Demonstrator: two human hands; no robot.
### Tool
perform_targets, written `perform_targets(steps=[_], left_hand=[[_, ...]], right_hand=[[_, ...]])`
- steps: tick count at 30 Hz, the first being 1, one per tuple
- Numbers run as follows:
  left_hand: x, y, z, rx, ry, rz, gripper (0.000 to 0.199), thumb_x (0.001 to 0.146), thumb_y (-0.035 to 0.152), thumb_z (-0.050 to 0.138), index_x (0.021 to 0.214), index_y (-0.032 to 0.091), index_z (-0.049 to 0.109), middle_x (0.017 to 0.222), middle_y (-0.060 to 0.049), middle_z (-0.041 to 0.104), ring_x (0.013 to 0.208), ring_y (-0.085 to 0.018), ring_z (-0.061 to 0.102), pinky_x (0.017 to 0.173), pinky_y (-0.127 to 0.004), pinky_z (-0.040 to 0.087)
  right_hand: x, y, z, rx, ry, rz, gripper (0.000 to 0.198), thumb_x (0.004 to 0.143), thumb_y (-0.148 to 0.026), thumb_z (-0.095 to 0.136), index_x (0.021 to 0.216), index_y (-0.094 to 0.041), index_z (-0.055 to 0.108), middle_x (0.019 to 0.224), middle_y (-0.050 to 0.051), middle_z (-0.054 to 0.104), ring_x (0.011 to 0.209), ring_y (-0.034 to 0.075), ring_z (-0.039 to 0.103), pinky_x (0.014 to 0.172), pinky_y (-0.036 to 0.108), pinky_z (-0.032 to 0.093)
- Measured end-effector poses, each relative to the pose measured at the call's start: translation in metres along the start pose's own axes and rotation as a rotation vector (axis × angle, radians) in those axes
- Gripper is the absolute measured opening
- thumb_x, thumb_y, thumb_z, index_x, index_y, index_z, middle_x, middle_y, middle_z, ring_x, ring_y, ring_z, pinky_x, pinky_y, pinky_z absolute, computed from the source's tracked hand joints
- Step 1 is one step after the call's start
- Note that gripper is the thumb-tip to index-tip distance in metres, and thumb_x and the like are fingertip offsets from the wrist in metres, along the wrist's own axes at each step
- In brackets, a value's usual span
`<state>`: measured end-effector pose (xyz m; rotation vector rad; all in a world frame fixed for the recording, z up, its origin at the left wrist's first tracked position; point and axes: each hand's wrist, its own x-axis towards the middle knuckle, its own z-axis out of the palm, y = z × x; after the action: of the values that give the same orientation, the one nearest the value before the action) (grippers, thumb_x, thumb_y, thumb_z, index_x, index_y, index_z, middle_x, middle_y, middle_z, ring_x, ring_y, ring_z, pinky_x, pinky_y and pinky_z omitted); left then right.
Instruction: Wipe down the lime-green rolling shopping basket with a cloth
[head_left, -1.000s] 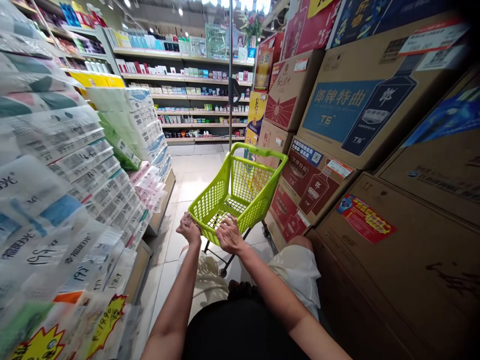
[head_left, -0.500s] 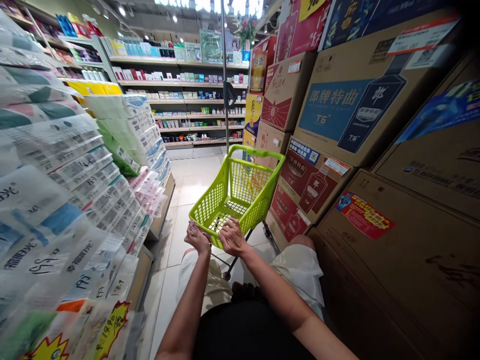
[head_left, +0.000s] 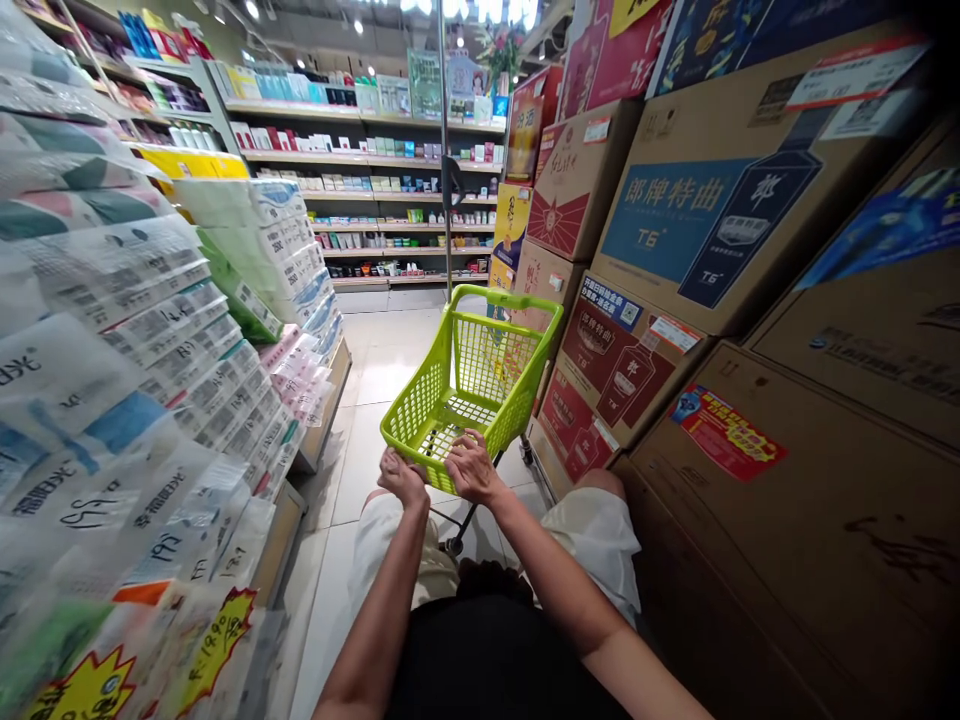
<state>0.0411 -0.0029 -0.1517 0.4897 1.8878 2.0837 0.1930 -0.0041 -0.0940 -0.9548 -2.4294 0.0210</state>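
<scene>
A lime-green shopping cart (head_left: 420, 405) with a perforated plastic basket stands on the floor right in front of me. No goods show in its basket. My left hand (head_left: 403, 477) is closed round the left part of the basket's near rim. Beside it, my right hand (head_left: 471, 466) grips the same rim further right, fingers curled over the edge. The cart's handle (head_left: 517, 300) is at the far end, away from me. Below the basket, a dark leg and a wheel (head_left: 453, 546) show between my knees.
Stacked tissue packs (head_left: 187, 330) line the left side on a low wooden platform (head_left: 330, 400). Cardboard liquor cartons (head_left: 675, 210) rise close on the right. A thin metal pole (head_left: 444, 130) stands ahead. Shelves of small goods (head_left: 367, 155) cross the back. White tiles (head_left: 367, 350) cover the aisle floor.
The cart has turned slightly, its far handle end shifting a little left in view. Both hands stay on the near rim, and the view has moved slightly.
</scene>
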Motion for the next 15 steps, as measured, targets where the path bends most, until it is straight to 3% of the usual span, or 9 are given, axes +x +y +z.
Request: perform_targets(steps=[2, 4, 7, 10, 12, 15], left_hand=[[0.024, 0.013, 0.004, -0.003, 0.048, 0.061, 0.033, 0.095, 0.031, 0.057, 0.123, 0.016, 0.066, 0.128, -0.015, 0.061, 0.114, -0.022, 0.068, 0.101, -0.035, 0.055], [0.027, 0.015, 0.004, 0.002, 0.070, 0.061, 0.035, 0.093, 0.030, 0.059, 0.124, 0.015, 0.067, 0.130, -0.017, 0.060, 0.113, -0.023, 0.069, 0.100, -0.035, 0.055], [0.004, -0.004, -0.004, -0.028, -0.004, -0.126, 0.035, 0.095, 0.035, 0.057, 0.122, 0.015, 0.065, 0.100, -0.009, 0.068, 0.084, -0.020, 0.072, 0.079, -0.035, 0.060], [-0.015, -0.020, -0.013, -0.075, -0.086, -0.272, 0.036, 0.097, 0.041, 0.053, 0.121, 0.016, 0.062, 0.073, 0.001, 0.062, 0.052, -0.013, 0.057, 0.053, -0.028, 0.051], [-0.010, -0.017, -0.016, -0.080, -0.067, -0.252, 0.035, 0.096, 0.044, 0.055, 0.117, 0.016, 0.061, 0.069, 0.004, 0.058, 0.048, -0.010, 0.053, 0.049, -0.023, 0.047], [0.005, 0.003, -0.015, -0.101, -0.090, -0.133, 0.038, 0.095, 0.051, 0.059, 0.113, 0.017, 0.061, 0.073, 0.004, 0.057, 0.053, -0.009, 0.055, 0.052, -0.020, 0.047]], right_hand=[[0.000, 0.003, -0.001, 0.014, 0.000, 0.001, 0.032, 0.101, -0.021, 0.048, 0.076, -0.023, 0.069, 0.085, 0.002, 0.074, 0.109, 0.022, 0.058, 0.121, 0.046, 0.022], [0.000, 0.006, -0.002, 0.033, 0.001, -0.003, 0.034, 0.102, -0.022, 0.047, 0.076, -0.023, 0.069, 0.085, 0.002, 0.074, 0.108, 0.022, 0.058, 0.120, 0.046, 0.023], [-0.003, 0.013, -0.004, 0.057, 0.012, -0.014, 0.036, 0.102, -0.022, 0.046, 0.075, -0.023, 0.069, 0.084, 0.002, 0.074, 0.107, 0.021, 0.058, 0.118, 0.046, 0.024], [-0.012, 0.025, -0.011, 0.066, 0.017, -0.041, 0.036, 0.101, -0.019, 0.046, 0.074, -0.022, 0.069, 0.083, 0.001, 0.074, 0.105, 0.020, 0.059, 0.116, 0.043, 0.026], [-0.018, 0.034, -0.017, 0.046, 0.022, -0.015, 0.037, 0.101, -0.019, 0.047, 0.073, -0.022, 0.070, 0.083, 0.001, 0.075, 0.102, 0.020, 0.060, 0.114, 0.042, 0.028], [-0.022, 0.036, -0.025, -0.047, 0.047, 0.159, 0.044, 0.105, -0.025, 0.045, 0.070, -0.022, 0.071, 0.082, 0.004, 0.076, 0.096, 0.022, 0.060, 0.111, 0.042, 0.030]])
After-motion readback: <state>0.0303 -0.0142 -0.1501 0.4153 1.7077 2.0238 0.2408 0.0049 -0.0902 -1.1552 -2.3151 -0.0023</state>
